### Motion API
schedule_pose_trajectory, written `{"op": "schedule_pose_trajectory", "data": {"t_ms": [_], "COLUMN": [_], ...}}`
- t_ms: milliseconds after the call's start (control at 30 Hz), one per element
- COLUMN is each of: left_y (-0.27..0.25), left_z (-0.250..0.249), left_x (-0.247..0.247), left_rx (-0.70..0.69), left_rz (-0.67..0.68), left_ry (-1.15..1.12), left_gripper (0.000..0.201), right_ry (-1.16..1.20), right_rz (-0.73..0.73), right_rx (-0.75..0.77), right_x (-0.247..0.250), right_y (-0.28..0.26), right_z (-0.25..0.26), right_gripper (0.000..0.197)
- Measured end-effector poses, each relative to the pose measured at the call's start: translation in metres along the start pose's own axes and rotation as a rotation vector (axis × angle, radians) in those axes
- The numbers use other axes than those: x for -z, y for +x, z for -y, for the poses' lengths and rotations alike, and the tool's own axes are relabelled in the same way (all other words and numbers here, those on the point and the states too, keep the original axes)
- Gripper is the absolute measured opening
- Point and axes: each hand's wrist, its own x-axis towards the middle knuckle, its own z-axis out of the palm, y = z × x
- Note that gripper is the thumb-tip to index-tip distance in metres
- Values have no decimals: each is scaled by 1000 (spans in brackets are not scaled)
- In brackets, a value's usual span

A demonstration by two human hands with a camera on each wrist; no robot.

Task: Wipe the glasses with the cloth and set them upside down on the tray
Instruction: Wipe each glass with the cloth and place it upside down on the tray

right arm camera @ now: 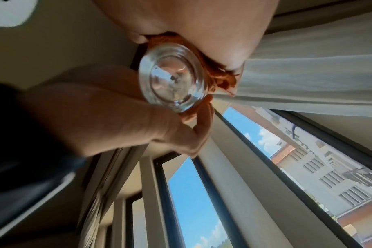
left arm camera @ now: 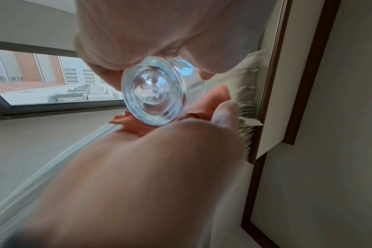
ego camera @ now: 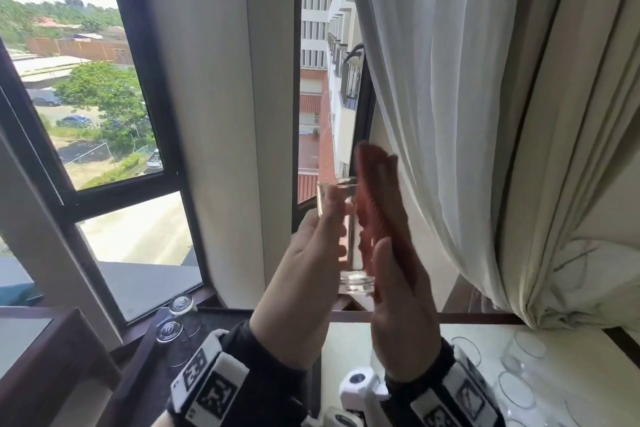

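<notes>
I hold a clear tall glass [ego camera: 356, 282] upright in front of the window, its thick base toward both wrist cameras [left arm camera: 153, 94] [right arm camera: 172, 77]. My left hand [ego camera: 311, 253] grips its left side, fingers curled round the wall. My right hand [ego camera: 398, 288] holds a reddish cloth [ego camera: 377, 184] against the glass's right side; the cloth sticks up past the rim and hides my fingers. In the right wrist view the cloth [right arm camera: 221, 78] is bunched between palm and glass. Two glasses [ego camera: 180, 305] stand upside down on the dark tray [ego camera: 221, 319] at lower left.
Several upright glasses [ego camera: 519, 357] stand on the white tabletop [ego camera: 349, 343] at lower right. A white curtain [ego camera: 467, 114] hangs just right of my hands. The window frame [ego camera: 173, 156] and a wall pillar lie straight ahead.
</notes>
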Motion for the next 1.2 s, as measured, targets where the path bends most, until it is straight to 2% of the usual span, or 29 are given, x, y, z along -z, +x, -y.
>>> {"op": "schedule_pose_trajectory", "data": {"t_ms": [33,67,133,167,233,267,300,333,367,400,433,500,600,667,700,733,800,833,867,900,933,1000,1033,1067,1100,1133,1167,1200], "left_y": [1,3,5,6,5,2,-1,-3,-5,-6,-6,-4,1,3,3,3,-1,-4,-6,-8,-8,-6,-4,-2,0,3,4,4], "left_z": [-4,-8,-16,-17,-15,-14,-11,-6,-3,-1,-1,-4,-14,-21,-22,-21,-16,-12,-9,-7,-6,-7,-10,-14,-20,-25,-30,-34], "left_x": [4,8,14,16,16,13,9,6,2,1,1,0,8,11,12,12,9,7,4,1,0,0,1,4,8,12,16,18], "left_rx": [-15,-37,-65,-73,-117,-128,-134,-138,-141,-146,-150,-132,-106,-110,-119,-136,-163,-164,-156,-151,-140,-117,-90,-59,-49,-49,-55,-53], "left_rz": [-14,-29,-66,-85,-105,-86,-54,-33,-19,-7,-10,-55,-96,-106,-108,-99,-57,-27,-14,-13,-9,-28,-56,-79,-108,-115,-100,-79], "left_ry": [8,9,-16,-41,-33,-17,9,46,78,87,83,75,-5,-11,9,25,51,52,56,67,85,79,50,1,-46,-75,-84,-64], "left_gripper": [68,67,67,65,58,55,52,49,45,44,47,60,49,52,54,55,55,54,53,51,50,57,63,68,67,61,56,61], "right_ry": [155,159,193,258,131,15,-77,-159,-151,-201,-151,18,94,124,160,114,-1,-141,-228,-252,-257,-274,-214,-101,-38,3,-47,-83], "right_rz": [67,149,179,165,119,88,71,60,84,63,87,117,198,192,147,125,79,20,44,33,94,2,12,79,148,211,251,267], "right_rx": [-73,-59,-46,-92,-84,-161,-171,-145,-201,-185,-263,-137,-13,22,-50,-39,-156,-133,-131,-164,-183,-88,-69,19,44,80,161,159], "right_x": [-5,-8,-13,-12,-10,-15,-10,-3,5,5,4,1,-9,-9,-11,-10,-5,-5,-4,0,4,-1,-5,-8,-9,-11,-10,-10], "right_y": [-4,-5,-24,-32,-42,-40,-31,-23,-17,-7,-4,7,-11,-28,-34,-38,-31,-24,-19,-16,-12,-3,-3,-7,-16,-27,-36,-45], "right_z": [3,10,11,9,1,0,-6,-12,-12,-3,-2,14,21,16,12,7,3,-3,-8,-8,-2,5,18,23,23,25,24,25], "right_gripper": [43,47,50,49,51,67,80,75,56,45,45,48,52,52,48,44,30,46,84,104,94,33,25,36,44,47,45,40]}}
